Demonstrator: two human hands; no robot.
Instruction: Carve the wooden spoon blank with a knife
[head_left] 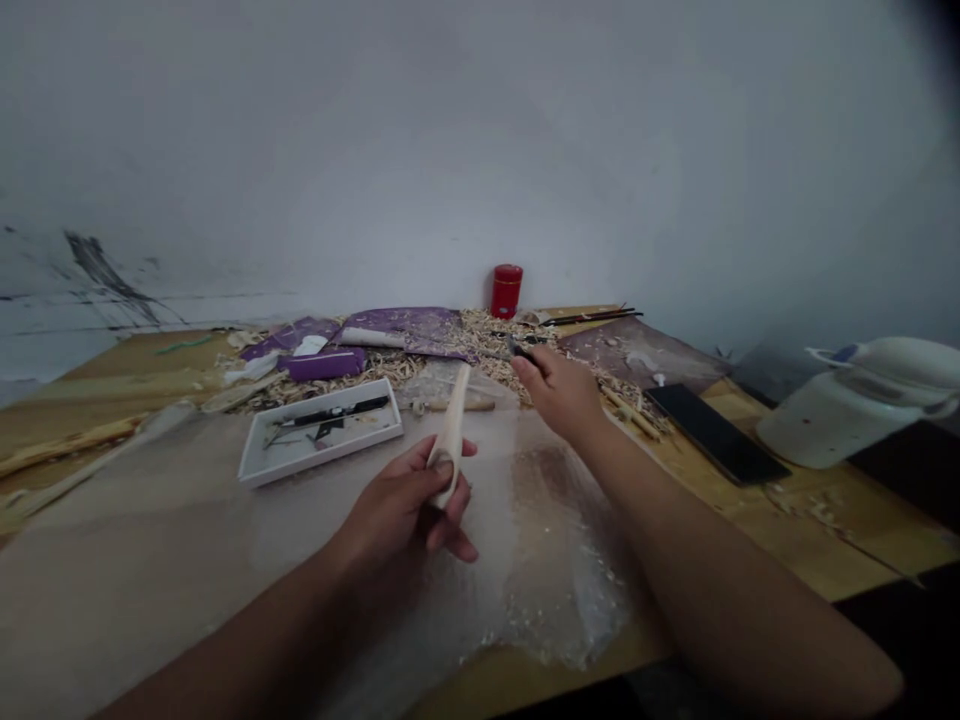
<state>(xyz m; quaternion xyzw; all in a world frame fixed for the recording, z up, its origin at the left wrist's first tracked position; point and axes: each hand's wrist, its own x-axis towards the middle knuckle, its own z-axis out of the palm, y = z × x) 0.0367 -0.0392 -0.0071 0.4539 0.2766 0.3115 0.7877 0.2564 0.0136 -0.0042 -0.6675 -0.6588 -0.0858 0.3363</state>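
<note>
Whittled wooden blank (452,430), long, pale and tapering, stands nearly upright in the left hand (397,510), above a broad wooden workbench (787,540) partly covered by a translucent plastic sheet (570,570). A grey wall (480,150) rises behind the bench, and pale wood shavings (480,335) lie heaped along the back, around purple packets (322,363) and near a red tin (507,290). To the right are a white plastic container (847,420) and a flat black slab (712,435). A white tray (251,470) sits on the sheet, just left of the blank, with a black-handled tool (334,408) lying in it.

Bare wood like this should feel light, stiff and fairly easy to grip, though the slim upper end looks the most fragile part and could split under sideways force. The wider lower part seems the safest place to take hold. The left hand has it there, with the fingers curled around the lower part and the narrow end pointing up and away.

The right hand (559,395) hangs apart from the blank, up and to the right, its fingers closed in a pinch on a small black object (521,350). Too little of that object shows to tell what it is.
</note>
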